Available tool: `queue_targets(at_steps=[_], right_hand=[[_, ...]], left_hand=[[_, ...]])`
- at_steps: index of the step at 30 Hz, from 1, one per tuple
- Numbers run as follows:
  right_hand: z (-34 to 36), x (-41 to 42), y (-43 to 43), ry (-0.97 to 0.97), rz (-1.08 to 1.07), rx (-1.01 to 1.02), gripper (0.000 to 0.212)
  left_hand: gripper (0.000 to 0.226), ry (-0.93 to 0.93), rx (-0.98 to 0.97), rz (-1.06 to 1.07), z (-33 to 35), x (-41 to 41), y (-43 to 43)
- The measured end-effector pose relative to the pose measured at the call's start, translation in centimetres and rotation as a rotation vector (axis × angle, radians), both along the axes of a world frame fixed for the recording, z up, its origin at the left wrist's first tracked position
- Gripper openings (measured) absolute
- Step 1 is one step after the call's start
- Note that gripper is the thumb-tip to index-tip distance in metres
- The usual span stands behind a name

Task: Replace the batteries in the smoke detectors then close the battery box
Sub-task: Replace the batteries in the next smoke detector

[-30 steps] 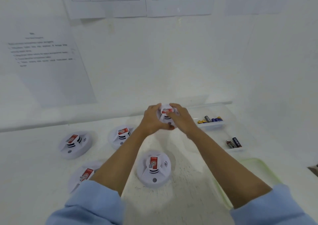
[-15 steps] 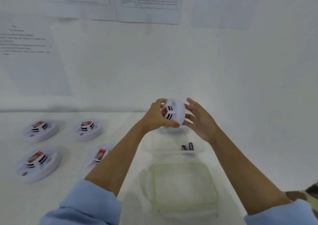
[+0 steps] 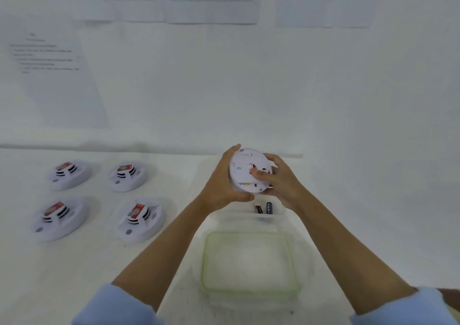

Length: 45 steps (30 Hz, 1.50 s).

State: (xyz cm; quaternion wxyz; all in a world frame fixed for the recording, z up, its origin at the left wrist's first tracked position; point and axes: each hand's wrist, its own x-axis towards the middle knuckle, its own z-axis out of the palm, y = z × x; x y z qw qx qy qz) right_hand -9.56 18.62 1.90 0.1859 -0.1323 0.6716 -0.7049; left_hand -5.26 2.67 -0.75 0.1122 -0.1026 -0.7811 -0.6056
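Left hand (image 3: 221,187) grips the smoke detector (image 3: 245,173) at its 9 o'clock rim, underside toward camera. Right hand (image 3: 280,184) curls round the 3 o'clock rim. Two batteries (image 3: 269,207) lie at 6 o'clock.

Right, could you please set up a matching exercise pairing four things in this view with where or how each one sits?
Things:
1. held smoke detector
2. two batteries
3. green-rimmed lid
4. nearest table detector

States:
A. flat on the table, closest to the person
B. face up, red label showing, left of the arms
C. gripped by left hand and right hand, underside to camera
D. in the clear box below the hands

Pairs: 1-C, 2-D, 3-A, 4-B.
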Motion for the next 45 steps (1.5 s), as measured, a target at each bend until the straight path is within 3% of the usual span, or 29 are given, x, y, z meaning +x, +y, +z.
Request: queue_targets(at_steps=[5, 15, 20, 24, 32, 45], right_hand=[[0.1, 0.7, -0.9, 0.101, -0.022, 0.028, 0.047], [0.5, 1.4, -1.1, 0.154, -0.004, 0.069, 0.048], [1.4, 0.7, -0.1, 0.629, -0.013, 0.373, 0.069], [2.9, 1.1, -0.4, 0.903, 0.146, 0.638, 0.072], [4.3, 1.1, -1.7, 1.039, 0.212, 0.895, 0.069], [4.0, 0.3, -2.8, 1.136, 0.246, 0.911, 0.072]], left_hand=[[0.118, 0.041, -0.031, 0.029, -0.3, 0.3, -0.6], [0.105, 0.121, -0.018, 0.067, 0.0, 0.6, -0.8], [0.1, 0.13, -0.02, 0.057, 0.3, 0.9, -1.5], [0.099, 0.135, -0.026, 0.015, 0.3, 0.9, -1.7], [0.095, 0.097, -0.042, -0.051, 0.5, 0.6, -2.2], [0.097, 0.071, -0.044, -0.087, 0.2, -0.1, -3.8]])
